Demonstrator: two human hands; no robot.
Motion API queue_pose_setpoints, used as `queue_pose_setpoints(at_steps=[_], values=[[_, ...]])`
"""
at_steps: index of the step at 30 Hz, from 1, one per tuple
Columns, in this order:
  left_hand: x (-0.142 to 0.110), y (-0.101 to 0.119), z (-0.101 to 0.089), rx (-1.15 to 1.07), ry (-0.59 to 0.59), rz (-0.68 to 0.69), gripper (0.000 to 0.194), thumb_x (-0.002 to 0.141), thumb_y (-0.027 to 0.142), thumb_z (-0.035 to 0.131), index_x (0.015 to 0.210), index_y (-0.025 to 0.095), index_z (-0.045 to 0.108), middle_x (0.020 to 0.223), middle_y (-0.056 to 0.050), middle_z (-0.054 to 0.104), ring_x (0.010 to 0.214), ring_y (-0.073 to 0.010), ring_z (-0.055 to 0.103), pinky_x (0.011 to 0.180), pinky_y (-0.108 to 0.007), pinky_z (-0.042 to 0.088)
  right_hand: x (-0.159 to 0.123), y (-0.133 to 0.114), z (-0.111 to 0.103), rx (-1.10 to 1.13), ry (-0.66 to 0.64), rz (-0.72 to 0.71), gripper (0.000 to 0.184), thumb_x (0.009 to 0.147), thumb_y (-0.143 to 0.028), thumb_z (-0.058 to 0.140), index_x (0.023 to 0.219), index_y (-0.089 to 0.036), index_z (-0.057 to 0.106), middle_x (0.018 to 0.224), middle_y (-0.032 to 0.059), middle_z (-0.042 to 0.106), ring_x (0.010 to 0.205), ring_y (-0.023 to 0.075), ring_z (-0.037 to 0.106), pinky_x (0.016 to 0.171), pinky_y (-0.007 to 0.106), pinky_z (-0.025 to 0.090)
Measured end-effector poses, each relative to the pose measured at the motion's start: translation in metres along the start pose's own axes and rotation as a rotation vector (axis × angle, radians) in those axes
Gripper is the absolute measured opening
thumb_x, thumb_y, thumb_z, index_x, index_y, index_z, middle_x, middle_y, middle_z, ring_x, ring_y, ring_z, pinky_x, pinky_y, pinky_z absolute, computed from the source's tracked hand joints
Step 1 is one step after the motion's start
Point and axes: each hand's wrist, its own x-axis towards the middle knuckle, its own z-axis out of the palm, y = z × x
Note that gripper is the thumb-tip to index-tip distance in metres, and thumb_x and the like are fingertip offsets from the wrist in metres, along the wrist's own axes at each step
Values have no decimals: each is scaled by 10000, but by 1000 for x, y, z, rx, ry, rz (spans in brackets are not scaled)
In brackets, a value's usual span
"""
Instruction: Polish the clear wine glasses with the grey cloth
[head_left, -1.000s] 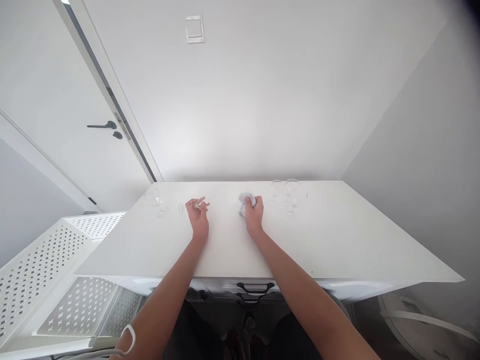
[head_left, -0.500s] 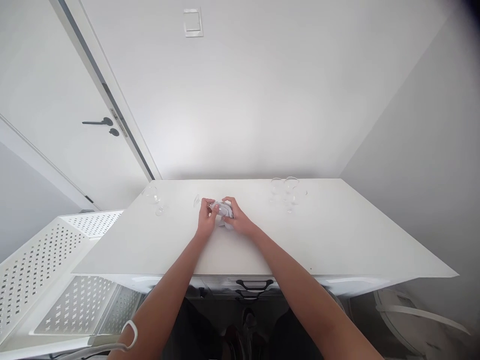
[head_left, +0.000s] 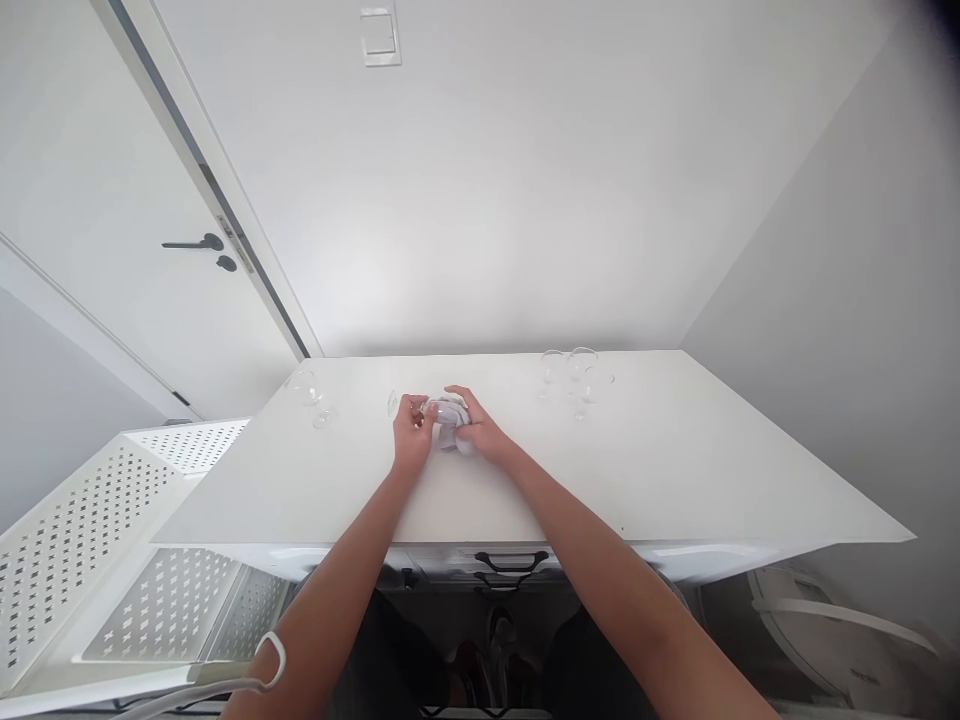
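Note:
A clear stemmed glass point(head_left: 444, 410) lies sideways between my two hands, above the white cabinet top point(head_left: 465, 500). My left hand point(head_left: 412, 432) is closed round its stem side, the round foot sticking out to the left. A pale grey cloth point(head_left: 463, 440) is bunched at the bowl end, where my right hand point(head_left: 480, 428) grips it against the glass. Part of the cloth hangs below the bowl. Some fingertips are hidden behind glass and cloth.
Another stemmed glass point(head_left: 304, 388) is on the left of the cabinet top. Several clear glasses point(head_left: 582, 368) are grouped at the back right. Behind rises a white wall with a light switch point(head_left: 380, 35). White perforated panels point(head_left: 82, 530) adjoin the left side; dark drawer handles point(head_left: 511, 562) line the front.
My right hand and the cloth have shifted slightly to the right on the glass, and more of the cloth hangs below. My left hand keeps its hold. The camera view has tilted a little.

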Motion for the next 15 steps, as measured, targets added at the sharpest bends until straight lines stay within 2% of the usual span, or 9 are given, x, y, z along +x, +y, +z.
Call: queue_pose_setpoints(at_steps=[3, 6, 9, 11, 15], values=[[1, 1, 0, -54, 61, -9, 340, 916, 546, 634, 1062, 248, 559, 826, -21, 697, 741, -197, 639, 691, -329, 470, 3, 0, -4, 46, 65, 2, 645, 653, -151, 604, 1270, -292, 480, 865, -20, 592, 714, 154, 527, 608, 241, 422], [2, 1, 1, -89, 62, -43, 361, 910, 557, 640, 1069, 247, 543, 822, -26, 708, 816, -217, 690, 766, -353, 494, 3, 0, -3, 9, 122, -19, 674, 657, -150, 594, 1296, -305, 446, 878, -25, 597, 684, 140, 504, 590, 233, 411], [2, 0, 2, -91, -40, -60, 386, 875, 563, 685, 1046, 245, 549, 769, -9, 679, 785, -217, 704, 774, -356, 501, 1, -1, 0, -39, 83, -38, 815, 664, -135, 586, 1418, -347, 363, 1018, 5, 612, 753, 151, 539, 629, 254, 452], [2, -1, 2, -66, -74, -52, 384, 864, 567, 695, 1026, 243, 566, 748, -3, 662, 728, -202, 680, 717, -333, 488, 0, -1, -1, -54, 34, -16, 860, 657, -126, 590, 1448, -362, 351, 1032, 10, 607, 771, 158, 552, 645, 267, 467], [3, -3, 2, -45, -7, -87, 377, 878, 581, 669, 1018, 240, 593, 743, -14, 669, 718, -196, 645, 680, -320, 466, 3, 2, -10, -8, 32, 33, 727, 645, -140, 596, 1339, -313, 462, 887, -12, 600, 723, 164, 547, 620, 263, 447]])
